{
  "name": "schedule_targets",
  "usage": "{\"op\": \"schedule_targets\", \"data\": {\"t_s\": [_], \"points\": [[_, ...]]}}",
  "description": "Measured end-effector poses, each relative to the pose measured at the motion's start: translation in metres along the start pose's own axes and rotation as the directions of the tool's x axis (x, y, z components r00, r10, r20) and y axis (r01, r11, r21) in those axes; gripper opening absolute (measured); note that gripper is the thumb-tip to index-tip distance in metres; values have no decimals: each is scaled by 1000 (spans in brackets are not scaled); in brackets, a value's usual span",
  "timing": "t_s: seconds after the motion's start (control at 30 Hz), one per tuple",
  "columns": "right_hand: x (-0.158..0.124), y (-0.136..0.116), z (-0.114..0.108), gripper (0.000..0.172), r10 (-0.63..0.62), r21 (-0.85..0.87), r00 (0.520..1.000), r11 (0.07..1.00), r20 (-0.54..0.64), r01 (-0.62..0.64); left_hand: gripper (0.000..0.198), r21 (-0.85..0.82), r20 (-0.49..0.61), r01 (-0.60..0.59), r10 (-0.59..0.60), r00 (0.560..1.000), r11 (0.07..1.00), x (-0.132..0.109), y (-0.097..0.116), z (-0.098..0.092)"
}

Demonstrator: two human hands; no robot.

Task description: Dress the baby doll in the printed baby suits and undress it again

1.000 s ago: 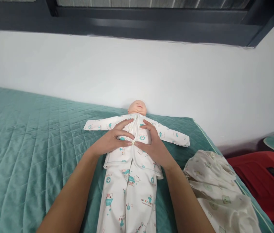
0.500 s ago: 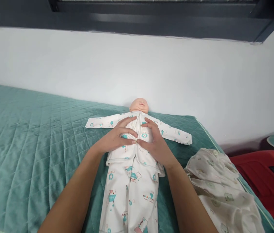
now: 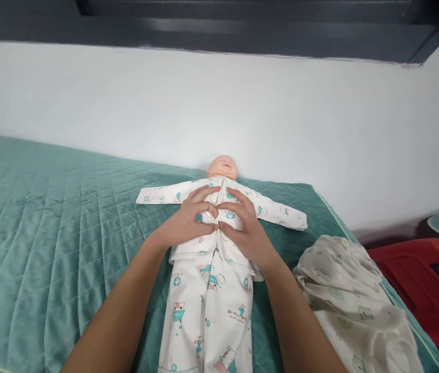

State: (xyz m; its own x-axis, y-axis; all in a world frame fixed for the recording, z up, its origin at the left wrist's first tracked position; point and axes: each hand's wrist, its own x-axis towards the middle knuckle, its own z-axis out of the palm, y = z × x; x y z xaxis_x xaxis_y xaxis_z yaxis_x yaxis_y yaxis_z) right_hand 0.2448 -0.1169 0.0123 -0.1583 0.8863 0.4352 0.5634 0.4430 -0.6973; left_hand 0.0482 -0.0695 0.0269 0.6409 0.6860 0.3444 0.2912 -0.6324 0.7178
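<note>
A baby doll (image 3: 222, 167) lies on its back, dressed in a white printed shirt (image 3: 277, 212) and matching pants (image 3: 208, 316). Its sleeves stretch out to both sides. Over the shirt's front, my left hand (image 3: 193, 215) pinches the left edge of the opening between thumb and index finger. Facing it, my right hand (image 3: 247, 224) grips the right edge in the same way, the fingertips of both hands almost meeting at the middle. A small pale button (image 3: 214, 198) shows higher on the front. Whatever lies right between the fingertips is too small to make out.
The doll rests on a green quilted bed cover (image 3: 68, 207) against a white wall (image 3: 165, 103). Crumpled cream printed clothing (image 3: 359, 305) lies at the right. Beyond the bed edge is a red case (image 3: 417, 290). A dark frame (image 3: 243, 31) runs overhead.
My right index finger has come down and inward to the shirt's middle opening, close to my left fingertips. My left index finger has shifted slightly upward. The doll lies as before.
</note>
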Motion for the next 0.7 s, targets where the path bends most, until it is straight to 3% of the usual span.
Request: {"op": "schedule_targets", "data": {"t_s": [0.3,0.7], "points": [[-1,-2,-2,3,-37,45,999,998,-4,37,8,23,-6,-18,18,1000,1000,-1,4,-1],[1,4,-11,12,-36,164,998,986,59,26,15,27,-45,-15,17,999,1000,-1,1,1]]}}
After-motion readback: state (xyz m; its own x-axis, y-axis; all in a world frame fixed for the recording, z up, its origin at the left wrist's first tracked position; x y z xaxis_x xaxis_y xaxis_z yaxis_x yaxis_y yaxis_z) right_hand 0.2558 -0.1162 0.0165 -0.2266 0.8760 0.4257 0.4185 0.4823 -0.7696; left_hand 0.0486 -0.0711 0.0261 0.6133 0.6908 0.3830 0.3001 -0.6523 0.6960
